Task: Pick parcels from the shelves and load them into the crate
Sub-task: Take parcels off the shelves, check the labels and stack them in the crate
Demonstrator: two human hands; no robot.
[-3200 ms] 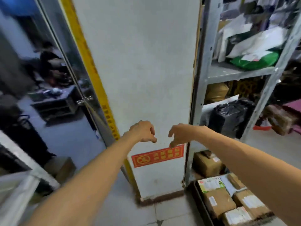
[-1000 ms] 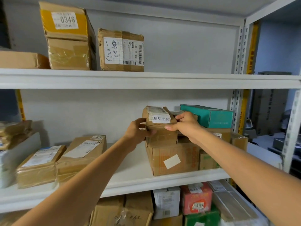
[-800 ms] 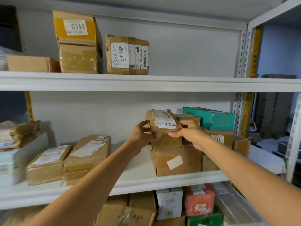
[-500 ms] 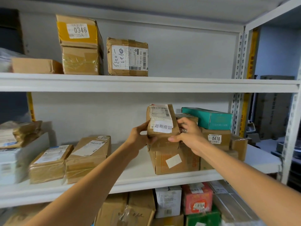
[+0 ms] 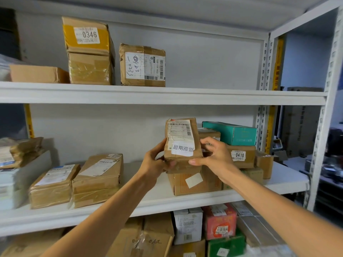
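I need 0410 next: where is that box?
Head view, right of centre: the 0410 box sits on the middle shelf under the teal box, beside the right hand.

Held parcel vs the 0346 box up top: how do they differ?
The held parcel is tilted up, gripped by left hand and right hand; the 0346 box lies flat, untouched, on another box. The held parcel is plain brown; the 0346 box is partly yellow. Both are labelled cardboard.

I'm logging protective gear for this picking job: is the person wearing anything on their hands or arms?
No. The left hand and right hand are bare, without gloves, and no ring, watch or wristband shows. The left forearm and right forearm are uncovered to the frame's edge; no sleeve is in view.
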